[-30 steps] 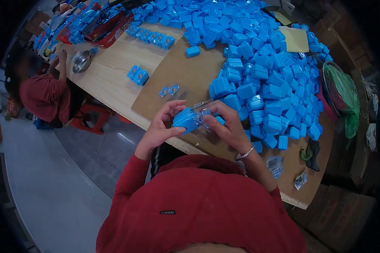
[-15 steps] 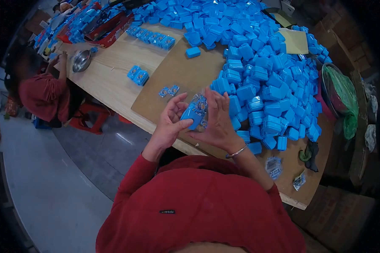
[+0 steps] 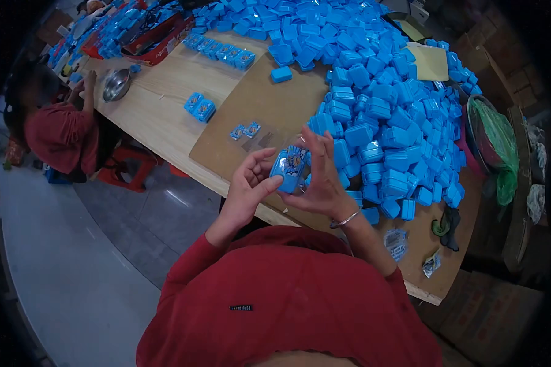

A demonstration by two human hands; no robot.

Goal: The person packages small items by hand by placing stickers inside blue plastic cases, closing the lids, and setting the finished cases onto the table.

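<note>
Between my hands, above the front edge of the table, is a small blue plastic box [image 3: 286, 172] with a printed picture on its upper face. My left hand [image 3: 248, 185] grips its left side, the thumb lying across the lower corner. My right hand [image 3: 322, 178] curves round the right side, thumb at the lower edge and fingers raised by the upper edge. Just beyond my hands, small printed stickers [image 3: 245, 131] lie on the brown board, with a clear sheet beside them.
A large heap of blue boxes [image 3: 373, 122] covers the right and far side. Blue boxes with pictures [image 3: 199, 107] stand in a pair and a row at left. A metal bowl [image 3: 117, 85] and a seated person [image 3: 61, 137] are far left. Plastic packets [image 3: 396, 243] lie near right.
The blue box has turned so its printed upper face shows more clearly. My right hand's fingers have shifted slightly beside it. Beyond, the seated person has moved a little.
</note>
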